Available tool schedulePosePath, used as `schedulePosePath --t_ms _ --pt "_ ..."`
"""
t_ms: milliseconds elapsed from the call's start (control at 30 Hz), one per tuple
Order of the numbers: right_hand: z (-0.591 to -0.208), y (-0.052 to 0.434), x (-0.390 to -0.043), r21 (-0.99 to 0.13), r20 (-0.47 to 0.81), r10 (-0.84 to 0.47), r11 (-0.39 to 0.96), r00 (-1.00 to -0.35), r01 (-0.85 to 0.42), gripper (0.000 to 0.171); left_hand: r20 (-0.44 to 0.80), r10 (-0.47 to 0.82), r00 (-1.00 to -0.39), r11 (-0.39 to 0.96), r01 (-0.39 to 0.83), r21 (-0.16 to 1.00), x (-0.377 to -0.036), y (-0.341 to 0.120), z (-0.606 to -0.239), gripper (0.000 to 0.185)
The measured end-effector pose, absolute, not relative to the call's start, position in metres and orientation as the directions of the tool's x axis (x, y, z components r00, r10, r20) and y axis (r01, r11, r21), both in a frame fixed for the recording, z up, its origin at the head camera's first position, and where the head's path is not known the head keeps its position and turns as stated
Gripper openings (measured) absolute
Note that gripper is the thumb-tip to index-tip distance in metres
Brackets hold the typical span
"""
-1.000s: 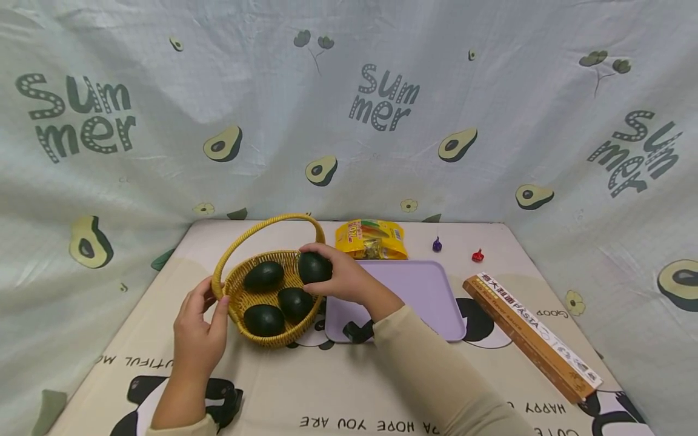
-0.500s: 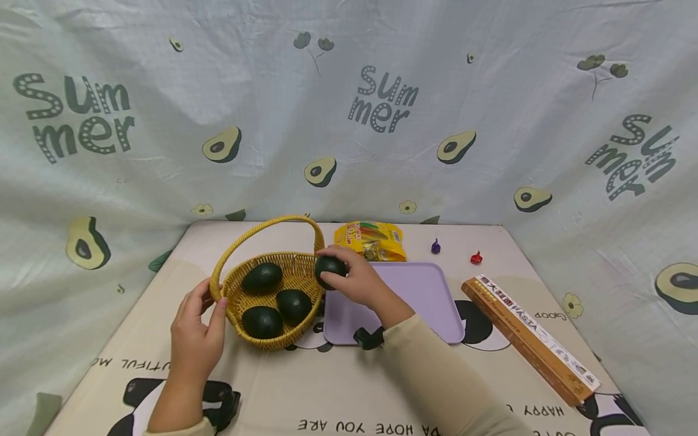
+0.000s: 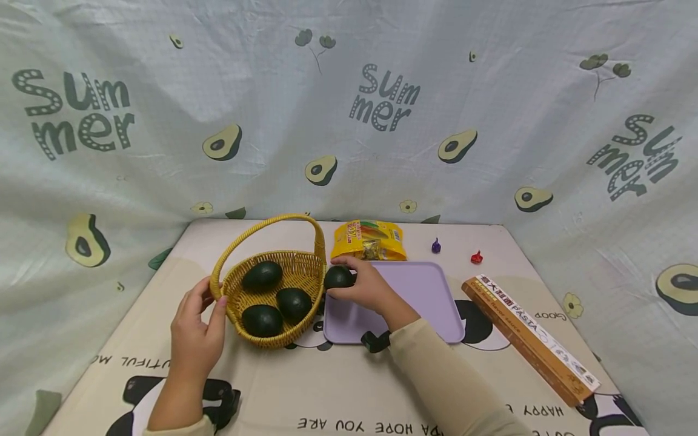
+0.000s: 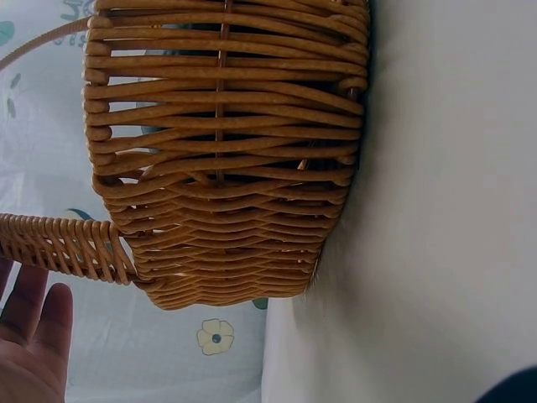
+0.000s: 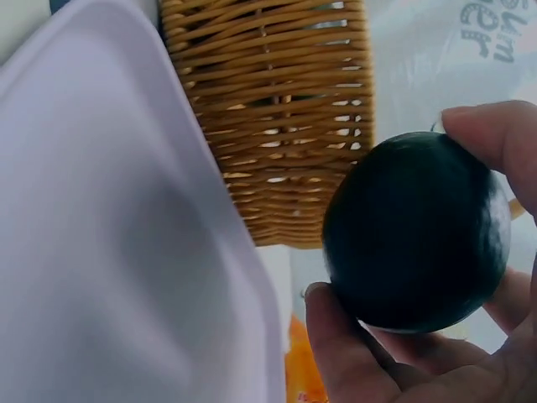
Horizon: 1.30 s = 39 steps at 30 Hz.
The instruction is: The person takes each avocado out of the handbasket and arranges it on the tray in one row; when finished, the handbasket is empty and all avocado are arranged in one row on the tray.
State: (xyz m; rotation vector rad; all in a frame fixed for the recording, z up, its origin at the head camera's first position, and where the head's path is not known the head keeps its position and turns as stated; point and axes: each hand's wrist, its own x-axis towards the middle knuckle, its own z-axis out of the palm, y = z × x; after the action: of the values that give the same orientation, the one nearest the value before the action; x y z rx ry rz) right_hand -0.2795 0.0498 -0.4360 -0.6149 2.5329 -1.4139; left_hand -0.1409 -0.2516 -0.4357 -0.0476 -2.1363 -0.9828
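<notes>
Dark-green rounded avocado (image 3: 339,277) sits pinched in the right hand (image 3: 369,288), by the far-left corner of the lilac rectangular tray (image 3: 417,297). Left, the left hand (image 3: 197,330) grips a yellow woven basket (image 3: 272,341). Yellow plastic packet (image 3: 368,240) lies far; right, a long brown-and-white box (image 3: 531,339) reads "PASTA".

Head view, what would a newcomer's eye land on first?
Probably the yellow wicker basket left of centre, three dark avocado-like fruits inside, the left hand at its handle. Next, the fourth fruit gripped in the right hand, just right of the basket. The pasta box slants right of the lilac tray.
</notes>
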Motion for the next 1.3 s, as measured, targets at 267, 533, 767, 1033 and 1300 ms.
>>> schedulePosePath --t_ms 267,533,767,1033,1300 --pt "-0.445 0.050 -0.281 -0.834 0.018 -0.450 0.486 -0.893 -0.261 0.069 0.659 -0.268 -0.703 0.701 0.326 0.634 -0.141 -0.252 -0.436 0.048" --pt "-0.453 0.051 -0.284 -0.824 -0.014 -0.445 0.513 -0.896 -0.242 0.063 0.666 -0.254 -0.701 0.701 0.341 0.627 -0.143 -0.253 -0.437 0.048" --pt "-0.461 0.049 -0.286 -0.811 -0.038 -0.468 0.531 -0.883 -0.246 0.068 0.660 -0.260 -0.705 0.702 0.331 0.630 -0.141 -0.252 -0.436 0.048" --pt "-0.461 0.048 -0.284 -0.816 -0.066 -0.465 0.534 -0.883 -0.220 0.071 0.664 -0.259 -0.702 0.703 0.334 0.628 -0.141 -0.252 -0.435 0.047" --pt "-0.461 0.051 -0.283 -0.814 -0.065 -0.489 0.530 -0.870 -0.238 0.077 0.659 -0.261 -0.706 0.701 0.330 0.632 -0.141 -0.252 -0.435 0.047"
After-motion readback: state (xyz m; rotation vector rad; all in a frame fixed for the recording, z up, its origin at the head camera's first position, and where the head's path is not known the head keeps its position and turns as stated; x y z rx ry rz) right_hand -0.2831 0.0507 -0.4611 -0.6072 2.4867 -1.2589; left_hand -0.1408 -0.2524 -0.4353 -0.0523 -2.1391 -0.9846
